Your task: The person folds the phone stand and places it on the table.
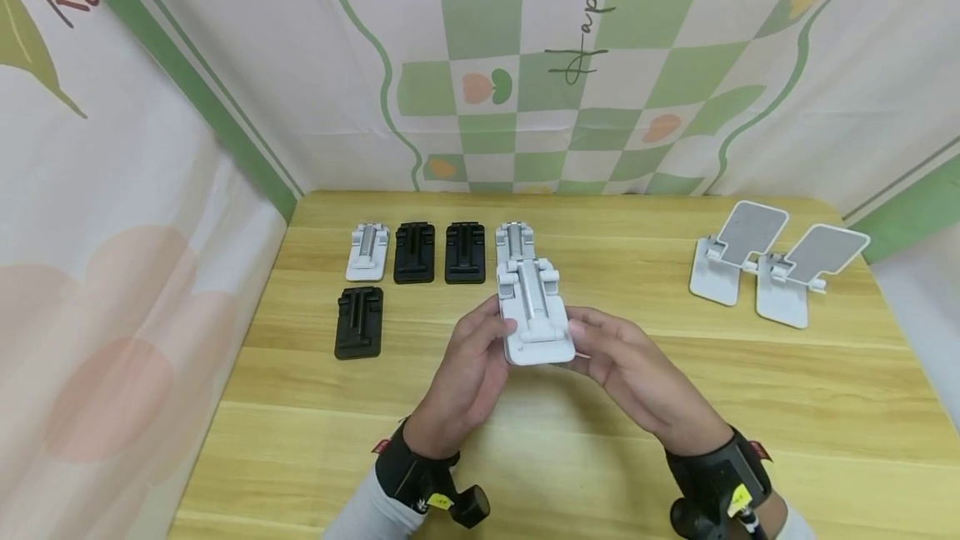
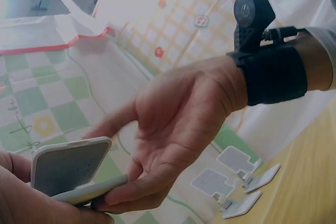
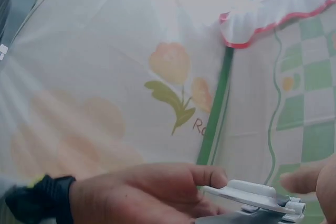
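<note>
A white folding phone stand [image 1: 534, 315] is held above the table between both hands. My left hand [image 1: 476, 361] grips its left edge, thumb on the upper face. On the right edge, my right hand [image 1: 633, 369] holds it with thumb and fingers. In the left wrist view the stand's grey-padded plate [image 2: 71, 163] is angled away from the slab below it. The right wrist view shows the stand [image 3: 252, 195] edge-on, partly cut off. Behind it on the table lies another folded white stand [image 1: 515, 236], partly covered.
At the back left lie a folded white stand [image 1: 368, 252] and black stands [image 1: 414, 252], [image 1: 465, 252], with another black stand [image 1: 359, 323] nearer. Two unfolded white stands [image 1: 716, 272], [image 1: 782, 302] stand at the right. Patterned curtains [image 1: 480, 32] border the wooden table [image 1: 300, 440].
</note>
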Demonstrator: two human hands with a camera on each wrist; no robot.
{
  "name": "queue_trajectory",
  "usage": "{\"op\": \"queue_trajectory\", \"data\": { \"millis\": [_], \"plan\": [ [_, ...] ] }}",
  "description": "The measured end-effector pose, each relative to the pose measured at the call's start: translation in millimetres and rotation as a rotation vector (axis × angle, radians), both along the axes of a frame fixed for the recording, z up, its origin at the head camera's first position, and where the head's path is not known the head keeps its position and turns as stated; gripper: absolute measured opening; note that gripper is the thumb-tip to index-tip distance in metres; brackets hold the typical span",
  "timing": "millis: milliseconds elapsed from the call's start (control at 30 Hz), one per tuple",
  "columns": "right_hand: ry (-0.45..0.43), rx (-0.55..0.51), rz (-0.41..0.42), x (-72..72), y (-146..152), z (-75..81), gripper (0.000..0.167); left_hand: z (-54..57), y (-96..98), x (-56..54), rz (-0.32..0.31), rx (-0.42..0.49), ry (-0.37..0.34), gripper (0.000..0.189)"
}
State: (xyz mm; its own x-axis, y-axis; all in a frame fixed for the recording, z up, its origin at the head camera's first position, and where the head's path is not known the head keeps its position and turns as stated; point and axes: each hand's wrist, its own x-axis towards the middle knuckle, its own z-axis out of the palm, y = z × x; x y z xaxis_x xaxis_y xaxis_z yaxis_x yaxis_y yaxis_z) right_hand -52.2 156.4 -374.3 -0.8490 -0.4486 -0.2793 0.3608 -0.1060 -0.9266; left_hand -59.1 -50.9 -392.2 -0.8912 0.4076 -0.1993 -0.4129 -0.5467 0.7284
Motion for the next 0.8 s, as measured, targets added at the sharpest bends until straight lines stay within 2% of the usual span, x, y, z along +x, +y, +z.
{"op": "queue_trajectory", "data": {
  "millis": [233,533,633,800],
  "plan": [
    [-0.064,0.022,-0.009,-5.4,2.3,-0.7,0.059,-1.2,0.1,-0.8,-0.017,0.01,-0.006,0.061],
    [-0.066,0.076,-0.05,-6.1,3.9,-1.3,0.055,-3.2,-1.2,-1.3,-0.079,0.012,-0.006,0.062],
    [-0.057,0.118,-0.079,-5.3,4.4,-1.4,0.054,-3.3,-3.6,-1.8,-0.063,-0.049,-0.027,0.061],
    [-0.04,0.18,-0.103,-4.7,5.8,-0.9,0.054,-3.7,-9.2,-3.6,-0.023,-0.211,-0.079,0.056]
  ]
}}
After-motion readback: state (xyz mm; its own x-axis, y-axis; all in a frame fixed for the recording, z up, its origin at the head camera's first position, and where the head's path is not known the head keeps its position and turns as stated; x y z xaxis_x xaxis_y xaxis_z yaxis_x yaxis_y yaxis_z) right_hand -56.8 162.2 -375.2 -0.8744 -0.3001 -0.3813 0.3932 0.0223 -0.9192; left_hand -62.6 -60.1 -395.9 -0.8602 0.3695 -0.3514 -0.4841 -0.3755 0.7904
